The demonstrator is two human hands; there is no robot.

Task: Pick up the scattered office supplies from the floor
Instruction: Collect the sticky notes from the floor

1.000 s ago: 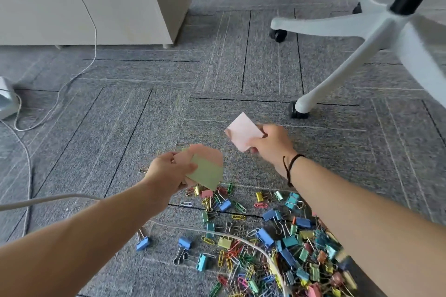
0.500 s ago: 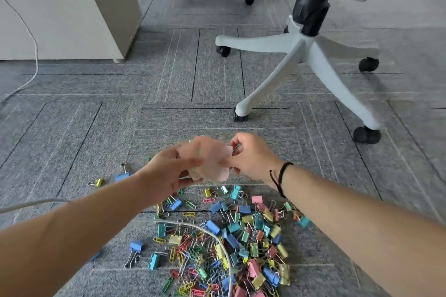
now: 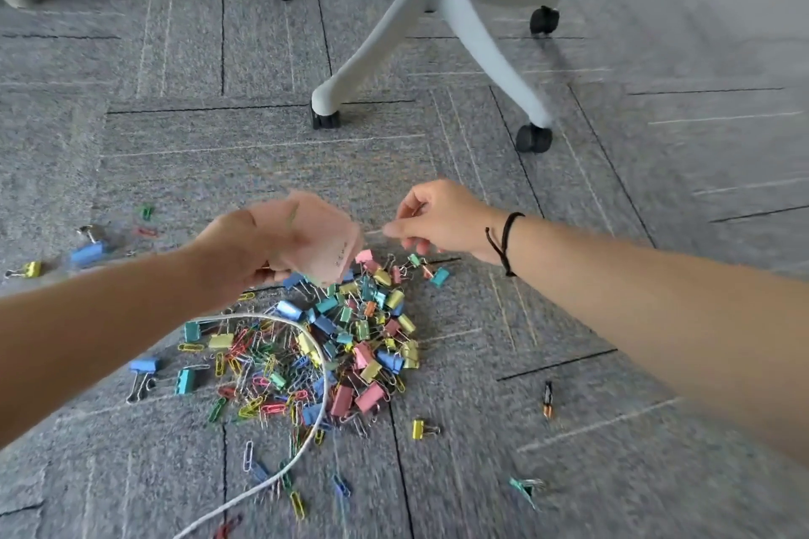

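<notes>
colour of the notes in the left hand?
Pale pink sticky notes, gripped by the left hand; head view.

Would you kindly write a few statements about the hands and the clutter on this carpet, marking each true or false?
1. The left hand holds pink paper notes. True.
2. The pile of clips sits inside a box. False: it lies loose on the carpet.
3. A white cable runs across the pile. True.
4. The right hand grips a stapler. False: no stapler shows; its fingers are curled, and blur hides anything small between them.
5. The chair base stands beyond the pile. True.
</notes>
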